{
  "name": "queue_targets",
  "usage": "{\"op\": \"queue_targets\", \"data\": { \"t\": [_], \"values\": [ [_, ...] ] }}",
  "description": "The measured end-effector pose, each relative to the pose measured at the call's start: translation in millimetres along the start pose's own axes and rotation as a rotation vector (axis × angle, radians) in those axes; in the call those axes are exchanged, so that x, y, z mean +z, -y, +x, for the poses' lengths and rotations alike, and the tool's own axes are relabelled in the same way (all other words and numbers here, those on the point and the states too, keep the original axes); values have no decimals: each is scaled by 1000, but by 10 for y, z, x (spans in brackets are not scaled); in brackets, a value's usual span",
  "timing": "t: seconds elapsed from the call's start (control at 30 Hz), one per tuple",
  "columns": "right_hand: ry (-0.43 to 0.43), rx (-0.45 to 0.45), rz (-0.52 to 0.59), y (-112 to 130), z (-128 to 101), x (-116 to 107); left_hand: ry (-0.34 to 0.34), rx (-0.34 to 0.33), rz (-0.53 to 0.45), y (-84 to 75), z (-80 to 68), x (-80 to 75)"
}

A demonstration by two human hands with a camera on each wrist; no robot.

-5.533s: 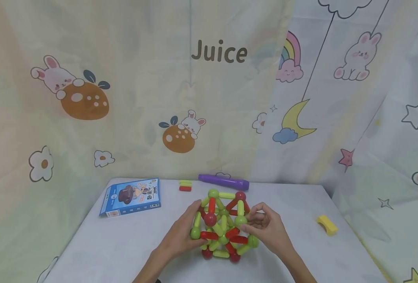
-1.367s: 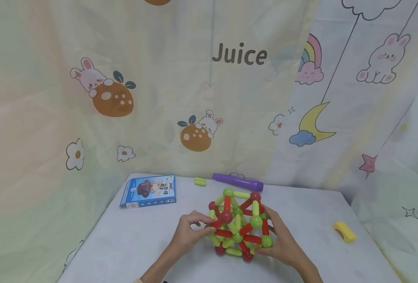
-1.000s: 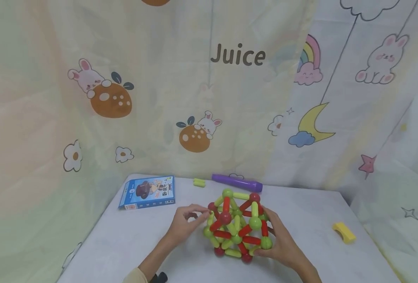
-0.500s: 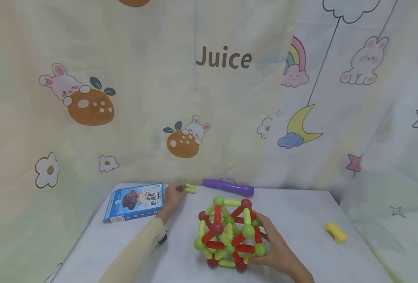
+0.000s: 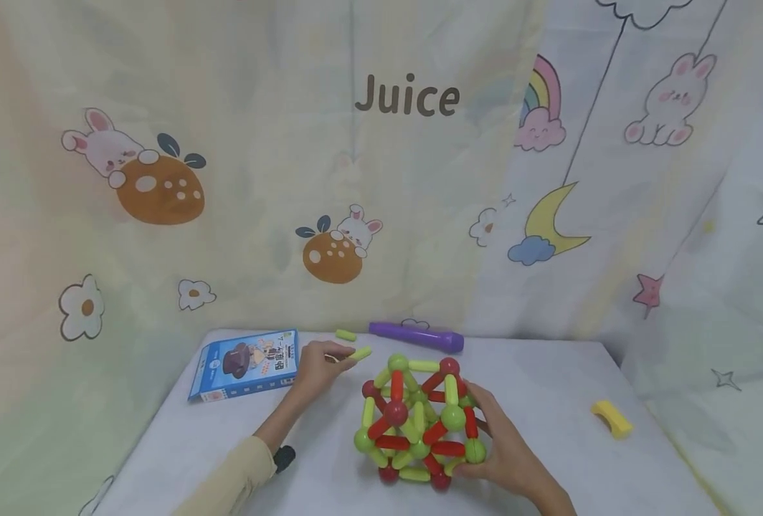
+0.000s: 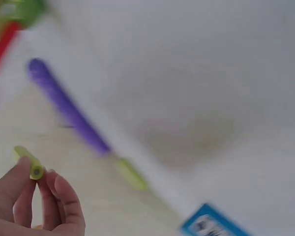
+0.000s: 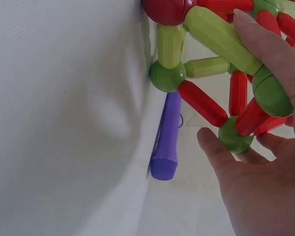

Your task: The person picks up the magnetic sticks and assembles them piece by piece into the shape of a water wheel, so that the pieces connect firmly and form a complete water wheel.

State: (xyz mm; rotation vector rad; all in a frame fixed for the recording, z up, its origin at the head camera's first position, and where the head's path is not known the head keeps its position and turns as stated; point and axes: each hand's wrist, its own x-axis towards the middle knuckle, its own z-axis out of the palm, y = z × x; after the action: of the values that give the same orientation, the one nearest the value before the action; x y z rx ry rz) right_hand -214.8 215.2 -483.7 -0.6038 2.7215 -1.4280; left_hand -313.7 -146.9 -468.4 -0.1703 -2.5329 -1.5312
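My left hand (image 5: 320,369) pinches a yellow-green magnetic rod (image 5: 360,354) between thumb and fingers, over the table's back part. In the left wrist view the rod (image 6: 28,162) shows its round end. A magnetic ball-and-rod structure (image 5: 418,450) of red and green balls with red and yellow-green rods stands at the table's middle front. My right hand (image 5: 510,451) grips its right side, thumb low in front and fingers behind. The right wrist view shows the thumb lying along a yellow-green rod (image 7: 221,37) and fingers around a green ball (image 7: 235,135).
Another yellow-green rod (image 5: 346,335) lies at the back edge, left of a purple microphone-shaped toy (image 5: 416,337). A blue game box (image 5: 246,364) lies back left, close beside the left hand. A yellow arched block (image 5: 612,419) lies at the right. Printed curtain (image 5: 259,215) hangs behind the table (image 5: 549,373).
The left hand left the structure's left side, reached to the back, took one of the two yellow-green rods and now draws it nearer. An earlier red rod there is gone. The right hand keeps its hold.
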Motion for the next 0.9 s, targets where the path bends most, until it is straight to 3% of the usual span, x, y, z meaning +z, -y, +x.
{"op": "queue_targets", "data": {
  "t": [0.1,0.17,0.33,0.5,0.9],
  "values": [
    [-6,-14,-7,-21,-12,-20,28,91,-76,-443,-346,-91],
    [-8,-17,-5,-36,-15,-27,82,156,-113,-710,-542,-125],
    [-9,-65,11,-50,-1,-21,225,267,-95,-1112,-827,-86],
    [-6,-119,21,-63,21,-7,239,365,21,-1219,-906,38],
    [-4,-72,25,-52,-7,-24,141,544,257,-1261,-989,267]
  ]
}}
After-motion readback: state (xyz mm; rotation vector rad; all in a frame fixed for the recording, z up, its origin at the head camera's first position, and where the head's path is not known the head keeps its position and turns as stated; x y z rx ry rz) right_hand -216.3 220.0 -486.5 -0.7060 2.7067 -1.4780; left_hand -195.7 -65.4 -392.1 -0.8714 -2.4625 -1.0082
